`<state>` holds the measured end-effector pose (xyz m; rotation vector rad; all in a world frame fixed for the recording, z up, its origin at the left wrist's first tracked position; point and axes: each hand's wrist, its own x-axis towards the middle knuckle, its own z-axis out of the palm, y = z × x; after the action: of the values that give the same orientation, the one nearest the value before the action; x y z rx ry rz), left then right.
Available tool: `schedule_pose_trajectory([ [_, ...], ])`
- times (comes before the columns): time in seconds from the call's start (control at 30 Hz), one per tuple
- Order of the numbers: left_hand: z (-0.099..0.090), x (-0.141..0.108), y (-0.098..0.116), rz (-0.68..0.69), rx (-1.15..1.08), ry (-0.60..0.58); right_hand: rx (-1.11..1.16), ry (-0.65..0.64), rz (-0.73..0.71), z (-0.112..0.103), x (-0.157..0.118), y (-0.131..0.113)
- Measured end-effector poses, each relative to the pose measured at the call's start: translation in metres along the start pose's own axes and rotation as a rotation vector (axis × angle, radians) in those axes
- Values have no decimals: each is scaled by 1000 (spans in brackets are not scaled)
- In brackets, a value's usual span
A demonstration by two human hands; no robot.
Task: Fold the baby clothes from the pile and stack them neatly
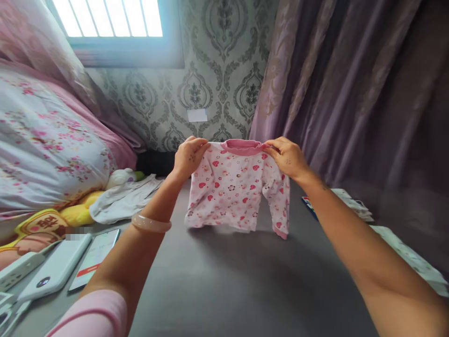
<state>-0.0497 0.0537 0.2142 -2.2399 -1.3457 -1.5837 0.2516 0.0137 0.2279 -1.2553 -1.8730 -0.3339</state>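
A small long-sleeved child's shirt [231, 187], white-pink with red hearts and a pink collar, hangs upright between my hands. My left hand [191, 154] pinches its shoulder at the left of the collar. At the opposite shoulder, close to the collar's edge, my right hand [286, 157] grips the fabric between thumb and fingers. One sleeve with a pink cuff dangles on the right; the other sleeve is mostly hidden. The shirt's lower hem is just above or touching the grey surface [224, 281]; I cannot tell which.
On the left lie a smartphone [94, 260], a white power bank [56, 267], a power strip [21, 271], a pale folded garment [126, 199] and yellow plush toys [79, 210]. Folded white cloths [410, 252] lie on the right. Purple curtains [336, 93] hang behind them.
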Motion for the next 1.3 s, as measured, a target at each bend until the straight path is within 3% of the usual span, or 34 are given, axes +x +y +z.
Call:
schedule_pose_trajectory([
  [0.23, 8, -2, 7, -101, -191, -51, 135, 61, 72, 1, 2, -1],
  [0.43, -2, -14, 20, -40, -161, 3, 61, 110, 42, -10, -8, -7],
  [0.6, -27, -27, 38, 115, -36, 127, -143, 186, -19, -28, -25, -30],
  [0.8, -71, -51, 46, 227, 132, 171, -338, 96, -78, -59, -55, -57],
  [0.93, -107, -71, 54, 340, 174, 205, -260, 47, -152, -90, -78, -79],
  [1.07, -145, -86, 78, 449, 182, 256, -160, 78, -228, -128, -88, -104],
  [1.17, -165, -85, 96, 356, 149, 236, -120, 56, -186, -150, -78, -113],
  [1.23, -169, -78, 100, 260, 107, 172, -32, -45, -103, -153, -66, -109],
  [1.3, -162, -70, 91, 134, 42, 38, 130, -221, -8, -143, -54, -98],
])
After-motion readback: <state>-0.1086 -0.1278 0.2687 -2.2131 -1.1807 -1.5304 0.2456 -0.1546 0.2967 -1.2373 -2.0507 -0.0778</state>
